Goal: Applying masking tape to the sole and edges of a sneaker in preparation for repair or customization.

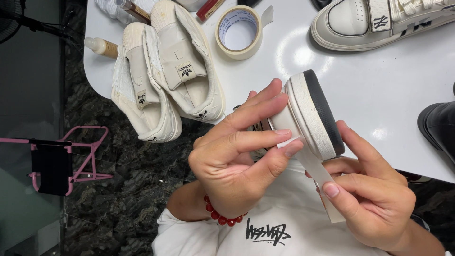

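Note:
My left hand (237, 151) grips a white sneaker (308, 114) by its heel, the black sole turned up and to the right, with the fingers pressed on the white sidewall. My right hand (369, 194) supports the shoe from below and pinches a strip of cream masking tape (320, 173) that runs from the sidewall down past my thumb. A red bead bracelet (222, 218) circles my left wrist.
A pair of cream sneakers (166, 76) wrapped in tape lies at the white table's (369, 95) left edge. Beside them sit a masking tape roll (239, 32), small bottles (102, 46) and another white sneaker (379, 21). A black shoe (438, 128) shows at right. A pink stool (61, 161) stands on the dark floor.

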